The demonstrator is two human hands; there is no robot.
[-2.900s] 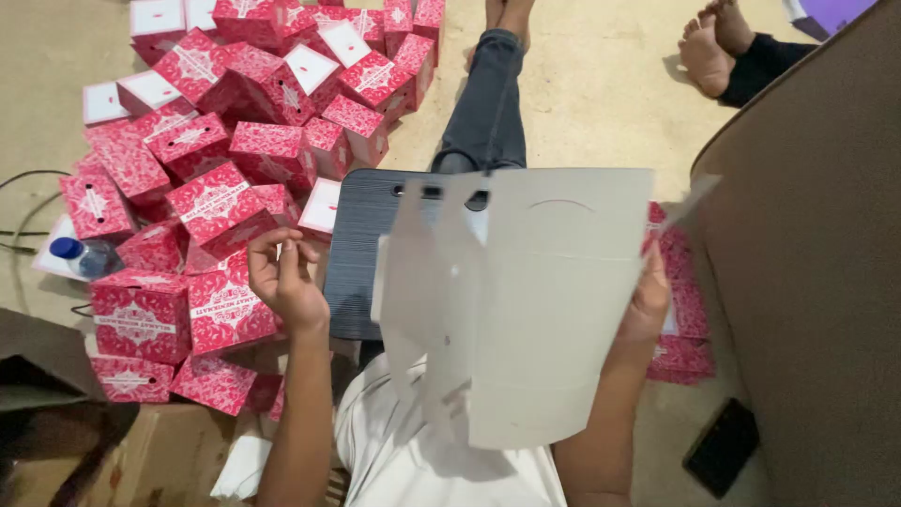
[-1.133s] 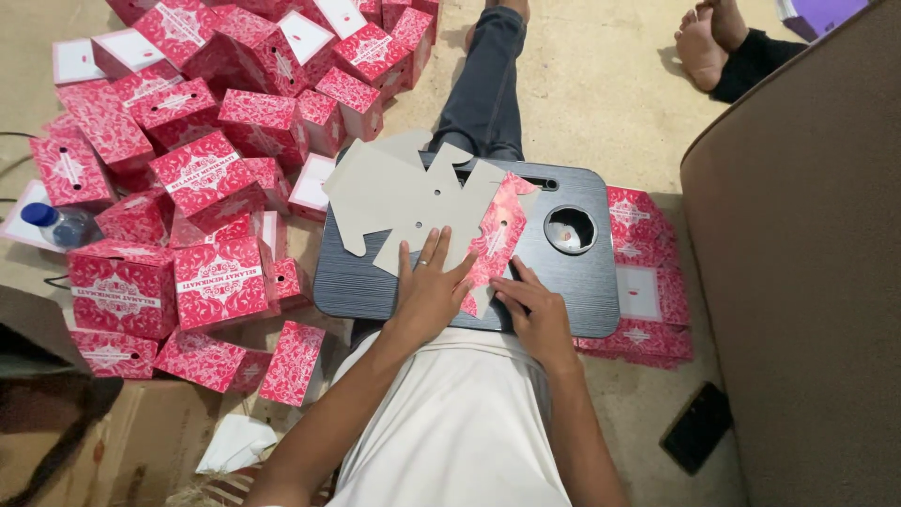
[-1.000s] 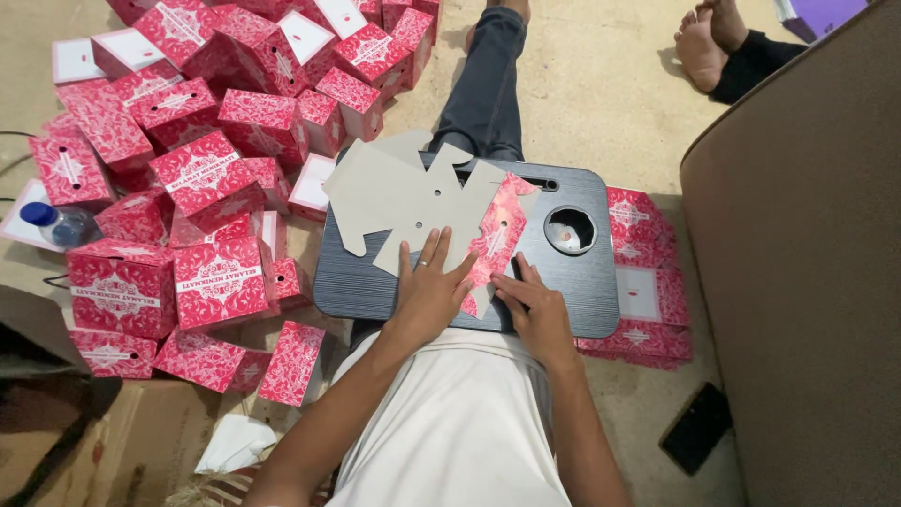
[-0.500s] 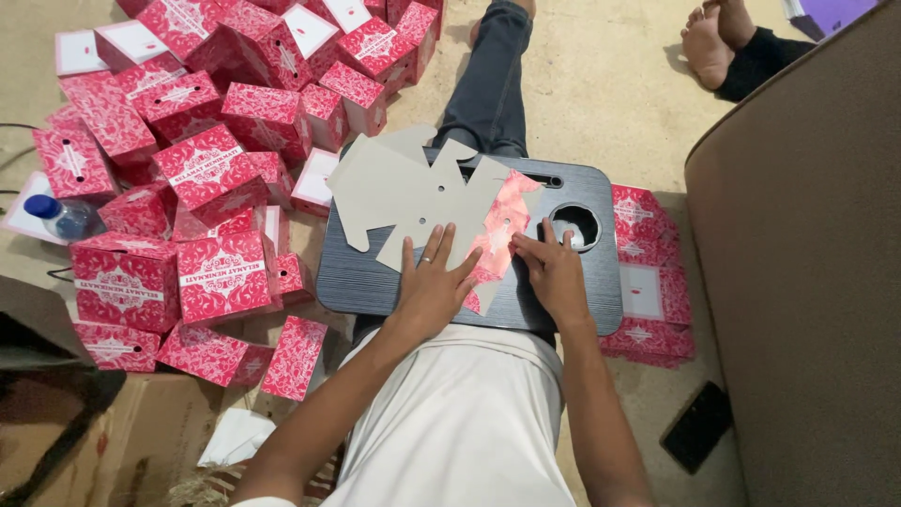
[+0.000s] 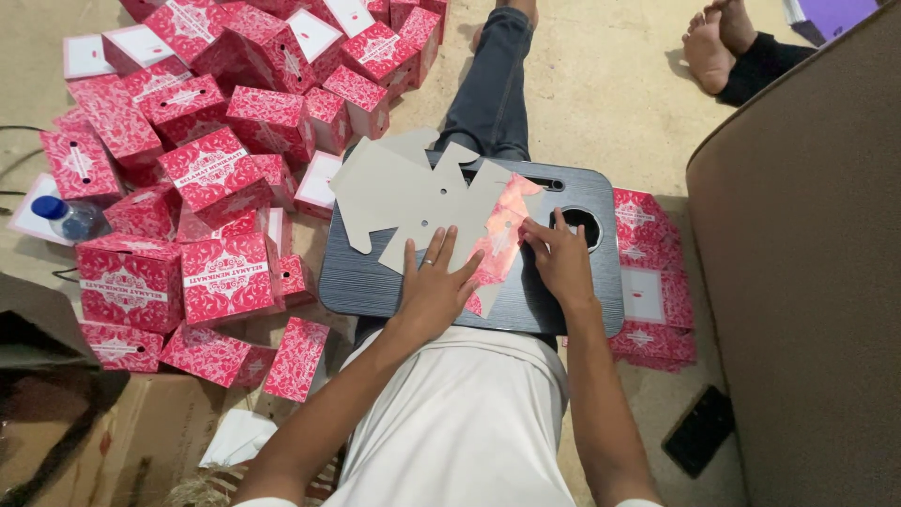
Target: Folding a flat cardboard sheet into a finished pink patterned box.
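Observation:
A flat, unfolded cardboard box blank (image 5: pixel 413 192), grey on its upper side and pink-patterned on the folded-over flap (image 5: pixel 502 235), lies on a dark lap tray (image 5: pixel 591 300) across my legs. My left hand (image 5: pixel 434 291) presses flat on the blank near its lower edge, fingers spread. My right hand (image 5: pixel 561 258) rests on the tray beside the pink flap, fingertips touching the flap's right edge. Neither hand grips anything.
Several assembled pink patterned boxes (image 5: pixel 225 188) are piled on the floor to my left. A stack of flat pink blanks (image 5: pixel 652 282) lies right of the tray. A brown sofa side (image 5: pixel 807 282), a phone (image 5: pixel 702 430), a water bottle (image 5: pixel 66 216) and another person's feet (image 5: pixel 718 42) are nearby.
The blank was held up in the air; now it lies flat on the tray. Over the last second my right hand slid up along the pink flap.

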